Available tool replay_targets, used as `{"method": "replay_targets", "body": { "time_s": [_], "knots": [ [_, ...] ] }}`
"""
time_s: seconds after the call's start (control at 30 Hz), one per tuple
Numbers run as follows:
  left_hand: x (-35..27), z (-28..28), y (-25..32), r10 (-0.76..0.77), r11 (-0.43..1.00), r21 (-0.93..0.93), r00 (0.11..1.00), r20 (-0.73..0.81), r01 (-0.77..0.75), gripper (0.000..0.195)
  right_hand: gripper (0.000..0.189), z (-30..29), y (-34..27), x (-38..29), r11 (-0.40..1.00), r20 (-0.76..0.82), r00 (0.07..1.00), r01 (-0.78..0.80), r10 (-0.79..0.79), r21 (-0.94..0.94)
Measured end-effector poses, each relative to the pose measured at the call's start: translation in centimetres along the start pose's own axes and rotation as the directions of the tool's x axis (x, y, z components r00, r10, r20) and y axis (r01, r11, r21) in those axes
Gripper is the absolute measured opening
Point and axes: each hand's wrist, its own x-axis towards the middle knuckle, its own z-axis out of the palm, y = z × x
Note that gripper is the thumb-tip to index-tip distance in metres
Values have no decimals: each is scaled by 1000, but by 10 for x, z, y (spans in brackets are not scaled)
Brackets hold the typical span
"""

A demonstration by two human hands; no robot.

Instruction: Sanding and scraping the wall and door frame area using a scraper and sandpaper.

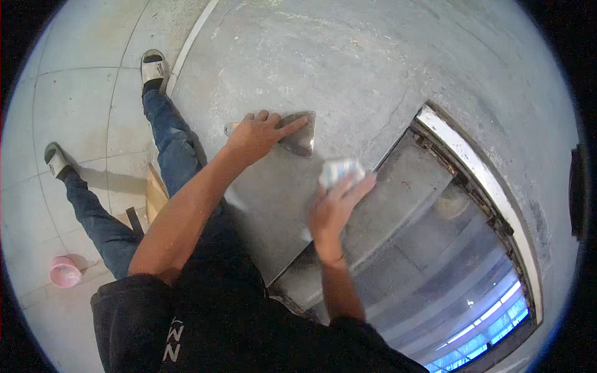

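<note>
My left hand [259, 135] grips the handle of a wide metal putty knife [303, 135], index finger stretched along its blade, over a grey plastered wall [289, 70]. To its lower right, my right hand [332, 210] holds a blurred white object with light blue stripes [343, 171], perhaps a folded cloth or pad, near the wall's edge beside a recessed opening. The exact nature of that object cannot be told. A hairline crack runs through the plaster above the right hand.
A white-faced frame [485, 168] with a rough, dirty inner edge curves around the opening at the right. A pink cup [65, 272] sits on the tiled floor [74, 102] at the left. Near my legs is a wooden board [156, 193].
</note>
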Motion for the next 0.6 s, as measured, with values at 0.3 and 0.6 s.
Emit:
{"method": "replay_targets", "body": {
  "time_s": [0.3, 0.6],
  "knots": [
    [-9, 3, -6, -56, 998, -11, 998, -20, 56, 73, 71, -26, -9, 91, 878, 130, 960, 281, -249, -388],
    [-16, 9, 7, -103, 993, -57, 995, -1, 102, 71, 73, -27, 8, 150, 795, 123, 900, 429, -419, -428]
  ]
}}
